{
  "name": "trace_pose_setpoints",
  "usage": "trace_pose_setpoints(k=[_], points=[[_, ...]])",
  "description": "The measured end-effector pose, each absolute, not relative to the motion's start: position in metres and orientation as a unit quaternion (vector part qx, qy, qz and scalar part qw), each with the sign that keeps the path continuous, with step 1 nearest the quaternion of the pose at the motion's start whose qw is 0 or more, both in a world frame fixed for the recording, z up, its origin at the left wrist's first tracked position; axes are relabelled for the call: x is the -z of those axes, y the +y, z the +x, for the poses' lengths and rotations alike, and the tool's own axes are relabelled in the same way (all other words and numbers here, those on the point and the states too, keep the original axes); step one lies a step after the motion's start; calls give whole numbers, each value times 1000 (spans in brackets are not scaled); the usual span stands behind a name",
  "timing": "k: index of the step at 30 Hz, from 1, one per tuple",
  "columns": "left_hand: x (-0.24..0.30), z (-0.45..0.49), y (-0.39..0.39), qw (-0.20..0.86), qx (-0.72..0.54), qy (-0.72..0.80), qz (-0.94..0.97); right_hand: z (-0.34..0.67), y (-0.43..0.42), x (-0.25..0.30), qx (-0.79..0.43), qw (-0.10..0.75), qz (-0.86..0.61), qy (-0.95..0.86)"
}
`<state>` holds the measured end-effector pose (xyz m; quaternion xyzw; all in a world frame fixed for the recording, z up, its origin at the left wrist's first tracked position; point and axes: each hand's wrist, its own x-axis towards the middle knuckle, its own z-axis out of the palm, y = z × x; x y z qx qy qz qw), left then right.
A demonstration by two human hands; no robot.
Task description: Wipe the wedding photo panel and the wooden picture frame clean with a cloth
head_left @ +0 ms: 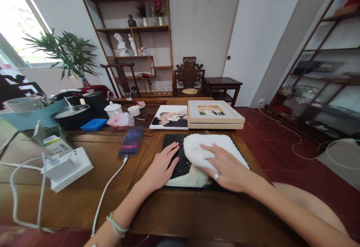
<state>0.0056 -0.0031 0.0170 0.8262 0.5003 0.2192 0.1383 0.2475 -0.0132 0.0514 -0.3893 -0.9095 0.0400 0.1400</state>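
Left hand (161,168), fingers loosely apart, on dark picture panel (194,178) at its 9 o'clock. Right hand (226,169), fingers apart, rests on white cloth (222,140), panel's 1 o'clock. Panel flat on desk (197,209).

A cloth (197,148) lies on a picture panel (192,178) by the right edge of the surface (120,189). Behind, toward the far edge, a print (174,124) sits left of a framed picture (229,112). A phone (131,142) lies left of the panel, a carton (80,170) farther left.
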Motion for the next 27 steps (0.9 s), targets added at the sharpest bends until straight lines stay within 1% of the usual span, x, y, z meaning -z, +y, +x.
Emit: trace_pose_setpoints(k=[4,7,11,16,19,24,27], points=[[-17,5,-3,143,-230,501,822,246,29,-43,-2,151,-443,-884],[-16,5,-3,149,-228,511,815,242,33,-41,7,141,-453,-880],[-16,6,-2,156,-221,521,810,233,0,-44,-8,125,-418,-900],[-17,6,-2,155,-221,520,810,225,-62,-52,-72,90,-340,-933],[-17,6,-2,153,-228,517,811,229,-73,-55,-93,93,-319,-939],[-15,6,-1,143,-231,512,815,240,-27,-50,-53,139,-390,-909],[-15,5,-1,140,-232,509,817,236,16,-50,-31,132,-427,-894]])
